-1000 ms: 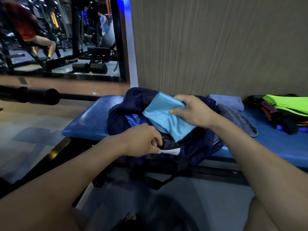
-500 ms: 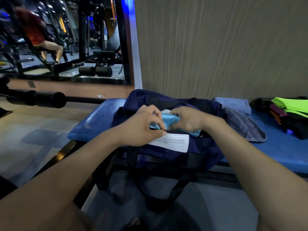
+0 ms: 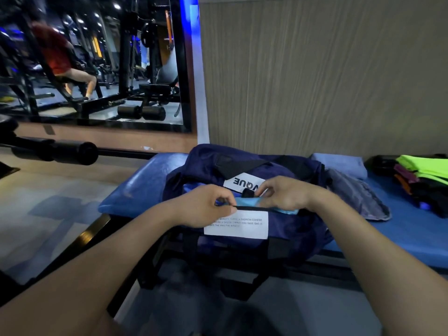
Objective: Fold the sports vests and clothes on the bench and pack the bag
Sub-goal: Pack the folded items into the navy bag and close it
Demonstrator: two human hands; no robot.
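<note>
A navy sports bag [image 3: 291,229] with white labels stands on the blue padded bench [image 3: 135,187], its top opening towards me. A light blue folded garment [image 3: 247,202] shows as a thin strip inside the opening. My left hand [image 3: 206,204] pinches the near black edge of the opening. My right hand [image 3: 283,195] is at the opening on the right, fingers curled by the light blue garment and a small black piece; what it grips I cannot tell.
A grey garment [image 3: 356,195] lies right of the bag, a folded light blue towel [image 3: 339,163] behind it. A stack of neon green, purple and dark clothes [image 3: 421,178] sits at the far right. A mirror [image 3: 92,64] and black bar [image 3: 53,149] are left.
The light blue garment has gone from lying on top of the bag to mostly down inside it. My left hand shifted to the bag's near edge, and the opening has narrowed.
</note>
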